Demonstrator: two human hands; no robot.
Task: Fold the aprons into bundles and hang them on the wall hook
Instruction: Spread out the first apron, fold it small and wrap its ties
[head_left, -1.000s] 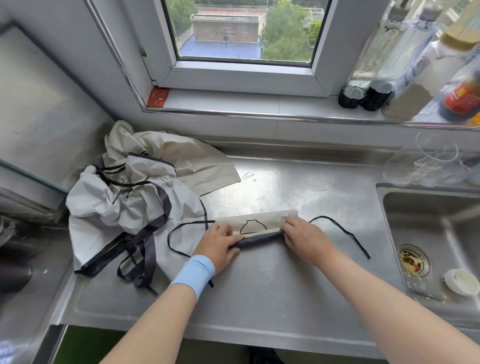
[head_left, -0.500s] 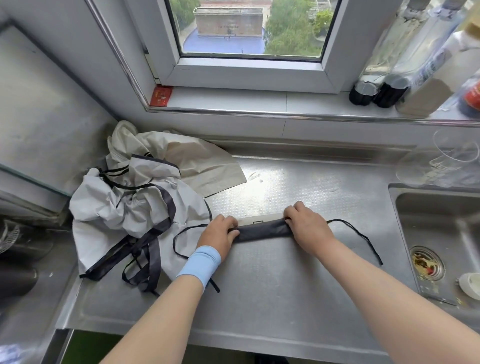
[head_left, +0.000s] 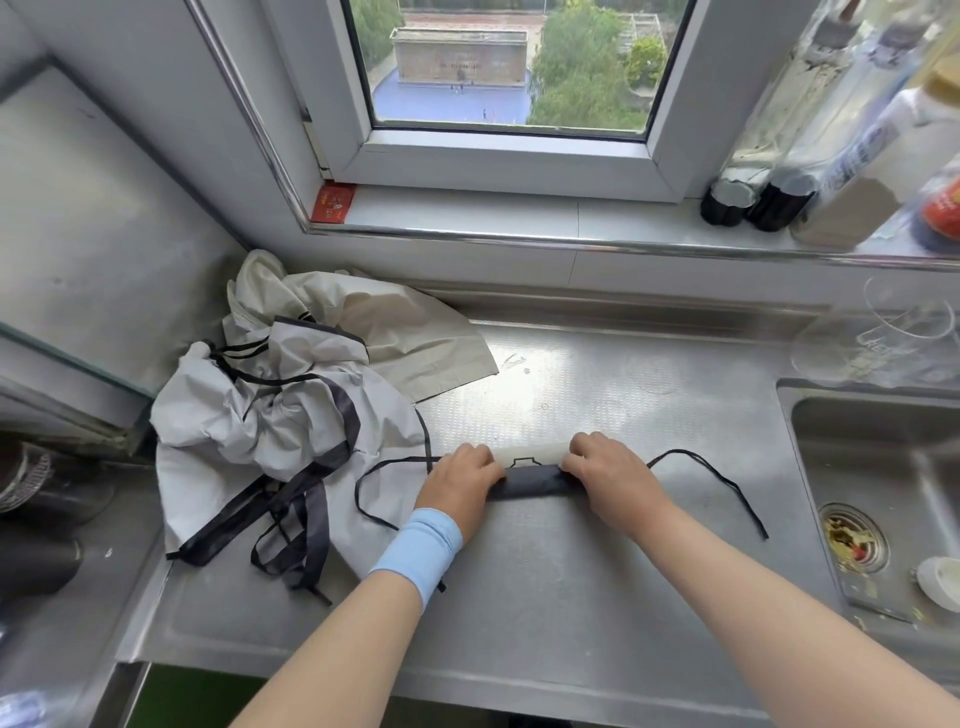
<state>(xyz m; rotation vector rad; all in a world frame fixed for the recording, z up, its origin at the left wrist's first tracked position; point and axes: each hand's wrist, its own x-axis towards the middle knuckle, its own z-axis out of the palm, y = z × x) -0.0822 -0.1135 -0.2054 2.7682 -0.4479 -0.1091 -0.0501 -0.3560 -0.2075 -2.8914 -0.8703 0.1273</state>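
Note:
A rolled apron bundle (head_left: 530, 475), dark on the near side and beige with a black outline print behind, lies across the steel counter (head_left: 545, 582). My left hand (head_left: 460, 486), with a blue wristband, grips its left end. My right hand (head_left: 610, 475) grips its right end with curled fingers. Thin black ties (head_left: 727, 480) trail from the roll to the right, and another loops out to the left. A heap of crumpled pale aprons (head_left: 291, 410) with dark straps lies on the counter to the left. No wall hook is in view.
A sink (head_left: 883, 467) with a strainer and a white cap lies to the right. Clear glassware (head_left: 883, 343) stands behind it. Bottles (head_left: 769, 156) line the window sill. A dark pot (head_left: 36, 519) sits at the far left.
The flat beige strip has been rolled away from me into a tight roll, so only a sliver of beige shows behind the dark side. Both hands have moved slightly farther from me.

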